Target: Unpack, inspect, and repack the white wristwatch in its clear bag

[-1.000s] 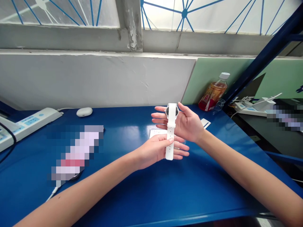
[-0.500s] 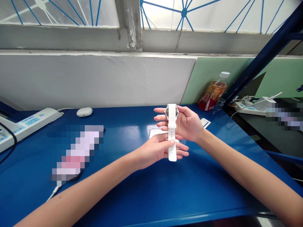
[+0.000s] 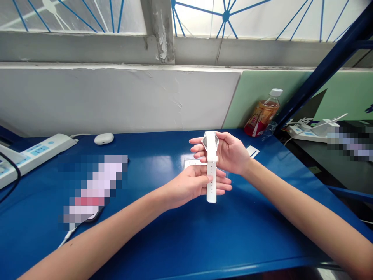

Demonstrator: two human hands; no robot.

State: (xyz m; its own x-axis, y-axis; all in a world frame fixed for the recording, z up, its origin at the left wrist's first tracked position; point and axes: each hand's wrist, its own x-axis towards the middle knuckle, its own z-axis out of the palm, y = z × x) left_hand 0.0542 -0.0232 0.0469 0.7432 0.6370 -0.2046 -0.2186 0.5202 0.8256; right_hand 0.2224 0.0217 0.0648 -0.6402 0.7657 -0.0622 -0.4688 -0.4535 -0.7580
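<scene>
A white wristwatch (image 3: pixel 211 181) is held over the desk, its strap hanging lengthwise towards me. Part of the strap lies across the round case, so the dial is mostly covered. My left hand (image 3: pixel 194 182) pinches the lower, holed part of the strap under the thumb, with its fingers stretched out behind it. At the case end, my right hand (image 3: pixel 231 151) bears the watch on its fingers, palm up. Those fingers are extended behind the case, and their tips show on its left. Beneath the hands lies a flat white item (image 3: pixel 189 162), largely hidden.
On the blue desk (image 3: pixel 163 245) are a blurred phone (image 3: pixel 99 182) with a cable, a white earbud case (image 3: pixel 104 139) and a power strip (image 3: pixel 37 151). A drink bottle (image 3: pixel 262 116) leans by the blue post at the back right, near a small white card (image 3: pixel 253 151).
The watch has shifted slightly downwards and to the left, its strap end a little lower. Both hands keep nearly the same place and hold.
</scene>
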